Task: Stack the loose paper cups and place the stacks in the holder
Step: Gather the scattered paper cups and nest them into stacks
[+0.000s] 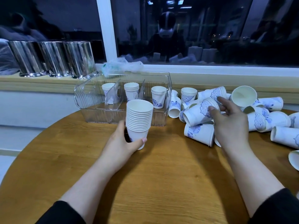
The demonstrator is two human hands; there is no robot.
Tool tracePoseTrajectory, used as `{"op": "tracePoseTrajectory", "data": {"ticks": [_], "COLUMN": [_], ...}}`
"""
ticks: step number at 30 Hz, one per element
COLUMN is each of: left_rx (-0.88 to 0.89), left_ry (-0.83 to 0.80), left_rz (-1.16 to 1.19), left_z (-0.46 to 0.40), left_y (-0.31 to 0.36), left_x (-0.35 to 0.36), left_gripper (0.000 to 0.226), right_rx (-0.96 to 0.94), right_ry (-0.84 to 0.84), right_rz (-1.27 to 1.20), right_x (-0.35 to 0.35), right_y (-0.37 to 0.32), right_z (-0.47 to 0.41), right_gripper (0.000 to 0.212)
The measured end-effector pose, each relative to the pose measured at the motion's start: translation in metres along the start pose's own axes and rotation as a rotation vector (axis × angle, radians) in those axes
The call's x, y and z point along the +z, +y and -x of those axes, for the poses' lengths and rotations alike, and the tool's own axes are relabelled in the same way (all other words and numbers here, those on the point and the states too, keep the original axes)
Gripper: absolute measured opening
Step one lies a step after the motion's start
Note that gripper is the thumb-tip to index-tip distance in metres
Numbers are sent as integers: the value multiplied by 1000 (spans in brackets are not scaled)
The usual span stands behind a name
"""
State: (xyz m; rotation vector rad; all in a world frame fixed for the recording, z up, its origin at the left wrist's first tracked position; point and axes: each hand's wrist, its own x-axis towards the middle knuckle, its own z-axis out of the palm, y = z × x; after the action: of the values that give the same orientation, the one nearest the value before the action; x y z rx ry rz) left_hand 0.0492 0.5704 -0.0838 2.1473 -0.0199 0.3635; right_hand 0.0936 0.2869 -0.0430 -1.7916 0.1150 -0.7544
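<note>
Your left hand (pixel 124 139) grips the upright cup stack (pixel 139 120) just before the holder (pixel 168 88); your right hand (pixel 229 122), fingers loose, touches a loose cup (pixel 199 113) in the crowded pile.

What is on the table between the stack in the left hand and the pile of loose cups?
Nothing: the head view shows only bare table between the stack and the pile.

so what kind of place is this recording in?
Probably an office break area or canteen corner, at night. A round wooden table stands by a large dark window that reflects ceiling lights, three steel canisters line the sill, and a clear holder stocks paper cups.
</note>
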Motion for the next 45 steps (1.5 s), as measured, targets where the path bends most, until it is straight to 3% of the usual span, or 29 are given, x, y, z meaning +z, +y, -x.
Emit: {"op": "tracePoseTrajectory", "data": {"ticks": [4, 8, 11, 15, 17, 19, 21, 23, 26, 29, 38, 42, 45], "left_rx": [54, 123, 164, 185, 179, 158, 143, 141, 158, 174, 169, 173, 171], "left_ry": [-35, -58, -63, -53, -38, -28, -20, -25, -42, -59, -68, -74, -65], "left_rz": [-21, -82, -109, -114, -110, -85, -61, -61, -68, -68, -36, -39, -43], "left_z": [3, 4, 5, 5, 5, 5, 6, 8, 14, 17, 19, 18, 16], "left_y": [3, 4, 5, 5, 4, 4, 5, 7, 13, 17, 17, 17, 15], "left_x": [4, 7, 8, 8, 8, 8, 10, 13, 19, 24, 24, 24, 21], "left_gripper": [56, 66, 69, 69, 68, 68, 68, 68, 69, 69, 65, 66, 68], "right_rx": [-116, -284, -409, -471, -516, -485, -373, -261, -103, -50, 123, 131, 36], "right_ry": [63, 28, -90, -456, -536, -433, -219, -82, -121, -145, -315, -250, -143], "right_rz": [-211, -300, -230, -33, 11, 8, 16, 153, 398, 457, 458, 362, 257], "right_x": [3, 11, 20, 31, 32, 27, 16, 2, -18, -28, -24, -20, -18], "right_y": [-24, -50, -54, -42, -39, -39, -38, -30, -15, -11, -10, -7, -12], "right_z": [16, 40, 50, 53, 55, 53, 49, 43, 38, 37, 39, 38, 41], "right_gripper": [22, 19, 21, 28, 34, 34, 26, 24, 42, 49, 33, 25, 20]}}
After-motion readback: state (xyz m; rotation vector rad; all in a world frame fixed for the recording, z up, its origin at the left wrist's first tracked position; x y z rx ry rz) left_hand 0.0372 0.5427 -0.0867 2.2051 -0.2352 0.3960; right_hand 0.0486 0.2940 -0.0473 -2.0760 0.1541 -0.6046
